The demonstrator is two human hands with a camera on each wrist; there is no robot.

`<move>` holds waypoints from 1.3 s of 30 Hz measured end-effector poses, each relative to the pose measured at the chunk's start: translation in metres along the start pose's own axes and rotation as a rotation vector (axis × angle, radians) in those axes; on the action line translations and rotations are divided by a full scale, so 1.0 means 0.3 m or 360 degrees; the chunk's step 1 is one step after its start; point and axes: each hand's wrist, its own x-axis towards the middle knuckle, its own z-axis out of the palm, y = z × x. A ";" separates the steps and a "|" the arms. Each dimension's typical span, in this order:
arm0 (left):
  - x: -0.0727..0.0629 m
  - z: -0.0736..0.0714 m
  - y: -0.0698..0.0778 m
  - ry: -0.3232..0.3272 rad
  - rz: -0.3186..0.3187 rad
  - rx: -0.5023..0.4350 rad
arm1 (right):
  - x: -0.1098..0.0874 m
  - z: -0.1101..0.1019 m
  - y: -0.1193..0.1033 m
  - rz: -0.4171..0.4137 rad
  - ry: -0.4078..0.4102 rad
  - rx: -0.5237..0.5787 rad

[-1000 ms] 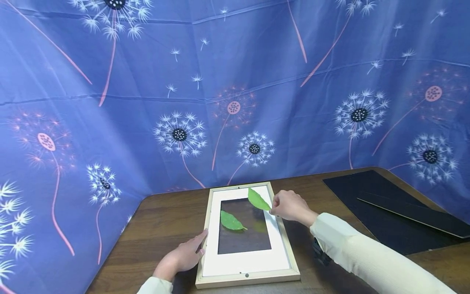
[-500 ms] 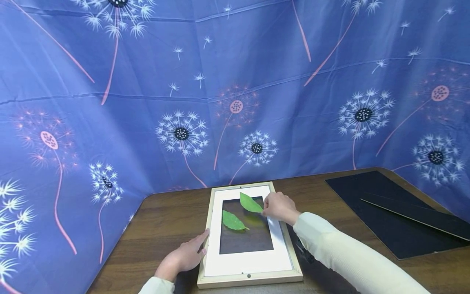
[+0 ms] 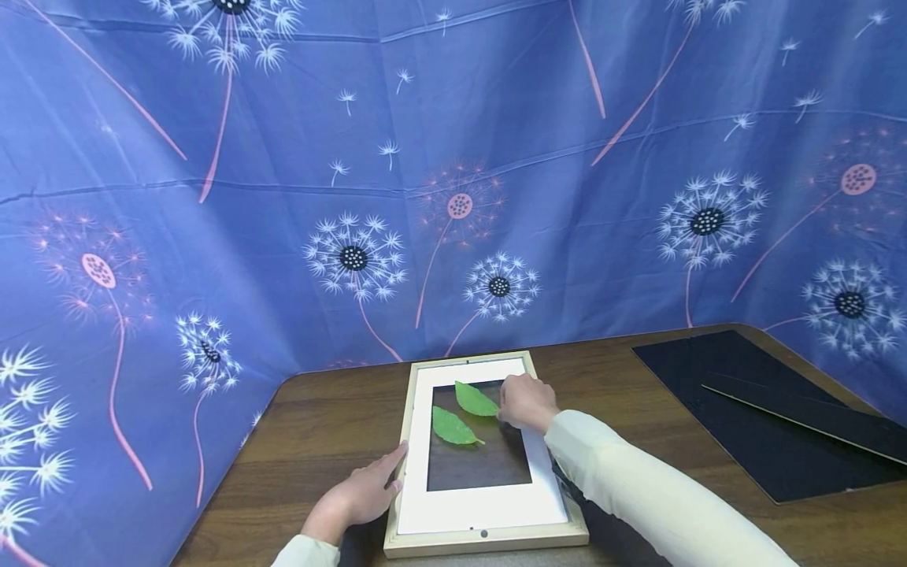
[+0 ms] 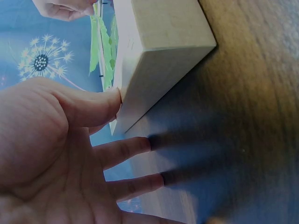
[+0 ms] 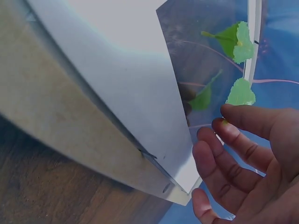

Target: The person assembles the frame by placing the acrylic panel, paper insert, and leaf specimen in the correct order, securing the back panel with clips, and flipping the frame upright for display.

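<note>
In the lower left of the head view, the person's left hand touches the side of the wooden frame, with fingers straight and spread. This frame lies at bottom centre, on the counter. One leaf lies over its dark window. Slightly farther, the right hand pinches another leaf by its stem end. Black boards lie at right; behind hangs a blue cloth.

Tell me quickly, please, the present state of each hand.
Left hand: open, touching the pale wooden rectangular frame.
Right hand: closed, pinching a green oval leaf by its stem end.
</note>
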 end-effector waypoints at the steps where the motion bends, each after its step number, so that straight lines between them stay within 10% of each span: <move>1: 0.000 0.001 0.001 -0.0001 0.0003 0.0002 | 0.000 0.002 0.000 0.0005 -0.0006 -0.0012; 23: 0.001 0.003 0.017 -0.0023 -0.0006 -0.0012 | 0.036 0.039 0.006 0.0026 -0.0012 -0.0098; 39: -0.004 -0.006 0.008 -0.0037 -0.0027 -0.0042 | 0.010 -0.044 0.017 -0.0020 -0.0098 0.0290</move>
